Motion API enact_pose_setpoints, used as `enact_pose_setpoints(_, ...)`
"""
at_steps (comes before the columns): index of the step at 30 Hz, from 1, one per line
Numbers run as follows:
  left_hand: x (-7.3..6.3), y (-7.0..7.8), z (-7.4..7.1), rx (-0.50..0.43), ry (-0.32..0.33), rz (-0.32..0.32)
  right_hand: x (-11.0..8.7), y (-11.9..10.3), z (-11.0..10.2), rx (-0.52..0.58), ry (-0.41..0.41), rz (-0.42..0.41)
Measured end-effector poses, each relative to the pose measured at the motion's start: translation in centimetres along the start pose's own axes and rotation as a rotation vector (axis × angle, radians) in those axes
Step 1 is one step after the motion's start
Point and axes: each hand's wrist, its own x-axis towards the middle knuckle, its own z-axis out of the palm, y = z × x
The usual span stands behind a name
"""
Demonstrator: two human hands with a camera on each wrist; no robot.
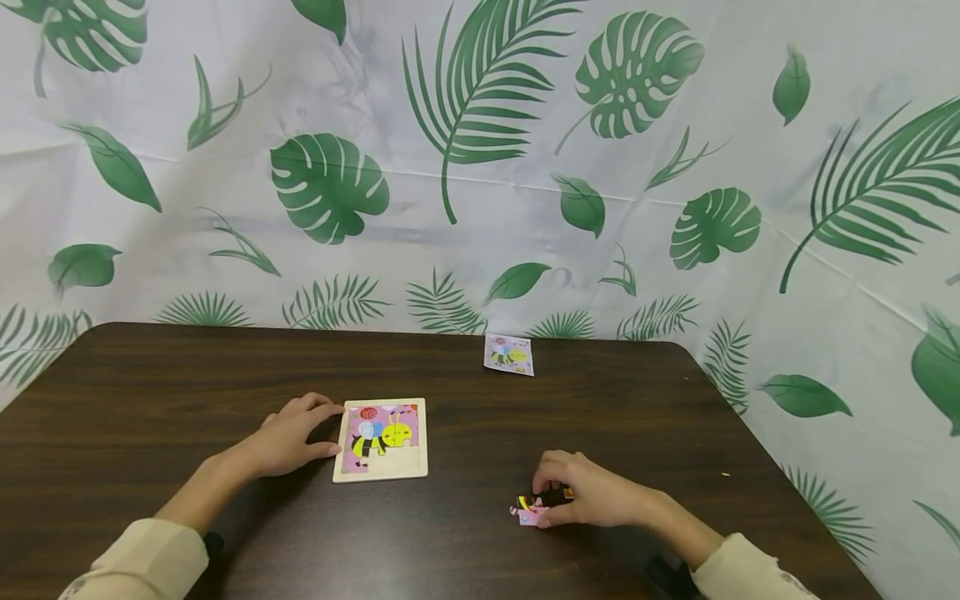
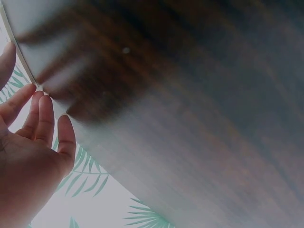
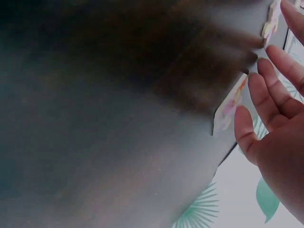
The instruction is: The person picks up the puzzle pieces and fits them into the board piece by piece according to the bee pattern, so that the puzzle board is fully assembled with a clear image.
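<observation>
A square wooden puzzle board [image 1: 393,463] lies on the dark table, its bee picture partly filled in and its lower right part bare wood. My left hand [image 1: 288,437] rests at the board's left edge, thumb and fingertips right at the rim. On the right, several loose puzzle pieces [image 1: 529,517], pink, yellow and black, lie close together. Over them is my right hand [image 1: 588,493], thumb near the pink piece and fingers bent loosely down. In the right wrist view, one loose piece [image 3: 228,109] lies flat beside the fingertips, and another shows between thumb and index finger.
A small paper card [image 1: 509,356] with the same bee picture lies at the back of the wood-grain table [image 1: 450,542]. Behind and to the right hangs a white cloth [image 1: 502,250] printed with green leaves.
</observation>
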Motion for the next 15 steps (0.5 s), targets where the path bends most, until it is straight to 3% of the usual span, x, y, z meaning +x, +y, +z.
enact_pose_setpoints(15, 0.11, -0.20, 0.10, 0.001, -0.002, -0.008, -0.26, -0.21, 0.57, -0.043, 0.045, -0.006)
